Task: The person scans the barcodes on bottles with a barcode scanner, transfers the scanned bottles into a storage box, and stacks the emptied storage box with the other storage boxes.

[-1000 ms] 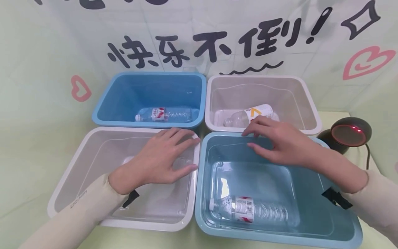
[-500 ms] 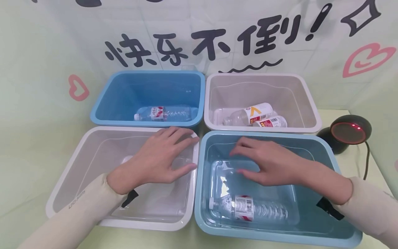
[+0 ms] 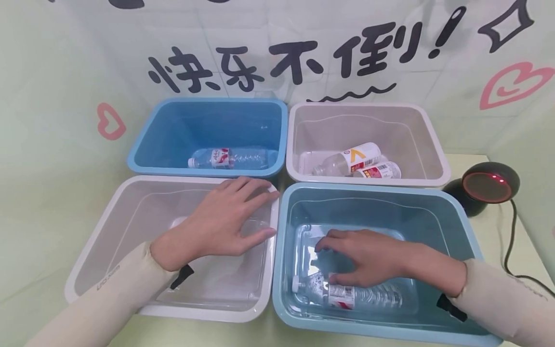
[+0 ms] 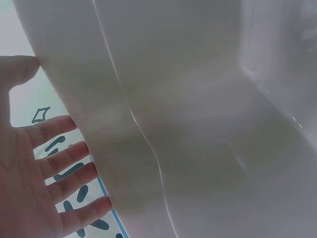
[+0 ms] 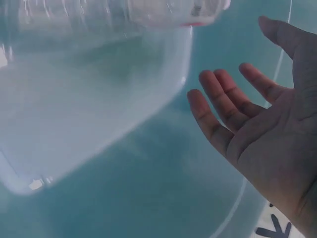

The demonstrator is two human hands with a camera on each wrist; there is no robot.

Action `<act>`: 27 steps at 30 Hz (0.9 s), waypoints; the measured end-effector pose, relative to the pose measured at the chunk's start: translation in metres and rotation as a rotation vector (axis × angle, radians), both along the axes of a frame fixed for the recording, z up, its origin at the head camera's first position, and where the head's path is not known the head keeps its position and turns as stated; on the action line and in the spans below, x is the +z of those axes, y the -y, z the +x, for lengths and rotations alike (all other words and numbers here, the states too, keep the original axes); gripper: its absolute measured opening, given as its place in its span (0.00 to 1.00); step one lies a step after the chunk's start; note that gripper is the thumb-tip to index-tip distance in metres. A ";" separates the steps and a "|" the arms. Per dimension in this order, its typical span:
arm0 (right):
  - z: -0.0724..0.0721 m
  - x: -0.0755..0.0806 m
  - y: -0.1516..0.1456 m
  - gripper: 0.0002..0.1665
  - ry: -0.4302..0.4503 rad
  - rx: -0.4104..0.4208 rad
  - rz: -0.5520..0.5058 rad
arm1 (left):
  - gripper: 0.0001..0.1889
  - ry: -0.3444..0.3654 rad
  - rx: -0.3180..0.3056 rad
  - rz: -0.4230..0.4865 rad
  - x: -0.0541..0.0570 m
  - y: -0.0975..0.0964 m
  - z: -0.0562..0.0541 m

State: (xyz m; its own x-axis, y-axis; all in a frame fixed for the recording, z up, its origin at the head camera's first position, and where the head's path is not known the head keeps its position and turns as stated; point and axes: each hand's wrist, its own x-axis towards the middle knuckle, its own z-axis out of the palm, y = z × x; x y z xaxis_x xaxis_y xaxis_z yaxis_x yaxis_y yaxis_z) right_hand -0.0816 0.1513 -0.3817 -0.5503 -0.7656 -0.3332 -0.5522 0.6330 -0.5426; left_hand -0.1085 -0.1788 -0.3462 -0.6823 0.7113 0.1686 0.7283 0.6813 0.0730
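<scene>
My left hand (image 3: 227, 219) reaches over the front left grey bin (image 3: 208, 313), fingers extended and fingertips at its right rim. The left wrist view shows this hand (image 4: 25, 178) with spread fingers along the bin's edge, holding nothing. Inside the front right teal bin (image 3: 368, 187), my right hand (image 3: 368, 255) hovers above a clear plastic bottle (image 3: 341, 298) with a red and white label, lying on its side. That hand (image 5: 267, 119) has loosely bent fingers and nothing in them in the right wrist view. There, the bottle (image 5: 168, 10) appears at the top, apart from the fingers.
Behind stands a blue bin (image 3: 217, 120) with one clear bottle (image 3: 221, 159) in it. Beside it, a second grey bin (image 3: 355, 127) holds a bottle with a yellow mark (image 3: 362, 154) and another labelled bottle (image 3: 383, 169). A black round device (image 3: 490, 183) with a cable sits at right.
My right hand has moved back from the far rim of the teal bin, down and toward me over the bottle. A second bottle in the rear grey bin has come into sight. The left hand stays put.
</scene>
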 end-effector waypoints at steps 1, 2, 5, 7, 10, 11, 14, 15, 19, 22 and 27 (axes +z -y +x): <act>0.001 -0.002 0.000 0.35 0.017 0.002 0.009 | 0.36 0.001 -0.002 0.000 0.000 0.000 0.000; 0.001 -0.004 0.001 0.36 0.038 0.000 0.021 | 0.36 0.002 -0.003 0.002 0.000 0.000 0.000; 0.002 -0.007 0.001 0.39 0.066 0.018 0.054 | 0.36 -0.003 -0.006 0.004 0.000 0.000 -0.001; 0.001 -0.009 0.003 0.41 0.067 0.037 0.077 | 0.36 -0.005 -0.004 0.002 -0.001 0.000 0.000; 0.001 -0.009 0.004 0.42 0.071 0.051 0.110 | 0.36 -0.006 -0.001 -0.001 0.000 0.001 0.001; 0.001 -0.010 0.005 0.42 0.077 0.051 0.119 | 0.36 -0.007 -0.001 -0.001 0.000 0.001 0.001; 0.001 -0.010 0.006 0.43 0.118 0.045 0.150 | 0.36 -0.011 -0.001 0.001 0.000 0.001 0.001; 0.001 -0.010 0.007 0.43 0.133 0.041 0.163 | 0.36 -0.012 0.000 0.001 0.000 0.001 0.001; 0.003 -0.011 0.009 0.44 0.157 0.042 0.240 | 0.36 -0.012 0.000 0.002 0.000 0.001 0.000; 0.004 -0.013 0.009 0.46 0.157 0.047 0.287 | 0.36 -0.007 -0.003 0.001 0.000 0.001 0.001; 0.006 -0.018 0.010 0.45 0.167 0.054 0.310 | 0.36 -0.002 -0.005 0.004 -0.001 0.001 0.001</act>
State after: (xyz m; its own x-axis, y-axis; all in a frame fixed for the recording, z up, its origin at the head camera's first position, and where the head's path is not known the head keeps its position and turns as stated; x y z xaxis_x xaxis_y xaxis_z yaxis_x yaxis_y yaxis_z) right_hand -0.0753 0.1415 -0.4002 -0.4303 -0.6405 -0.6361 -0.5090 0.7541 -0.4150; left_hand -0.1080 -0.1795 -0.3470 -0.6787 0.7138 0.1727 0.7316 0.6777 0.0737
